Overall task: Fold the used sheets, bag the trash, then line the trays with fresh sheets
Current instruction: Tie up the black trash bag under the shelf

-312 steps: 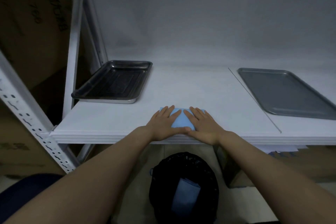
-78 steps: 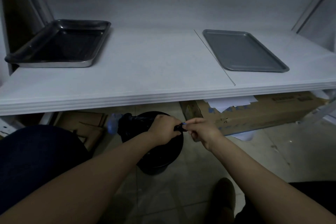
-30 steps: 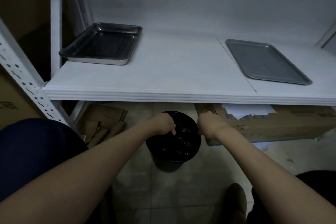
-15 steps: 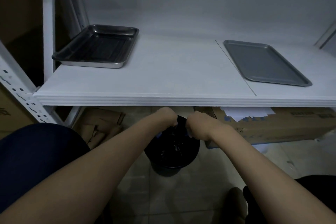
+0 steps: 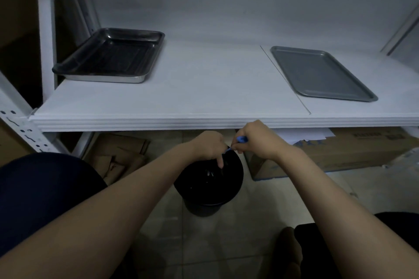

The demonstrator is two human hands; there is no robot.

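Two bare forearms reach forward and downward from the bottom corners, converging toward the middle. The left hand (image 5: 209, 146) is curled into a loose fist, knuckles up, with one finger (image 5: 219, 161) pointing straight down. The right hand (image 5: 256, 139) sits just beside it and a little higher, its wrist bent, fingers pinched together around a small blue strip. The two hands nearly touch at the fingertips. Both arms are bare to the edge of view, with no sleeves showing.
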